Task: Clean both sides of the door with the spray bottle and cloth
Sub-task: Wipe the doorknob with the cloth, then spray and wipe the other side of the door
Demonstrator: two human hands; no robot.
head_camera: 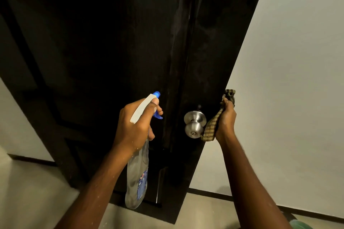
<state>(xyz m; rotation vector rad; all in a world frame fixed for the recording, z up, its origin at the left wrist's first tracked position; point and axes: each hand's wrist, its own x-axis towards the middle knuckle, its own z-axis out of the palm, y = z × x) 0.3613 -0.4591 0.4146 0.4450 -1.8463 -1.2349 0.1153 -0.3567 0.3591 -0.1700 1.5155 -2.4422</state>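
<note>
Left hand (134, 126) fingers grip clear plastic spray bottle (136, 178); right hand (226, 119) clutches checked cloth (212, 126) beside steel knob (194, 123).

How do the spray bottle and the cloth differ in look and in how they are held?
The spray bottle is clear plastic with a blue-and-white head; the cloth is soft, checked and bunched. The left hand grips the spray bottle at its neck, body hanging below; the right hand clutches the cloth beside the door knob. Both are held up before the dark door.

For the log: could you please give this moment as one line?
left hand: grips spray bottle aimed at door | right hand: grips cloth beside doorknob
</note>
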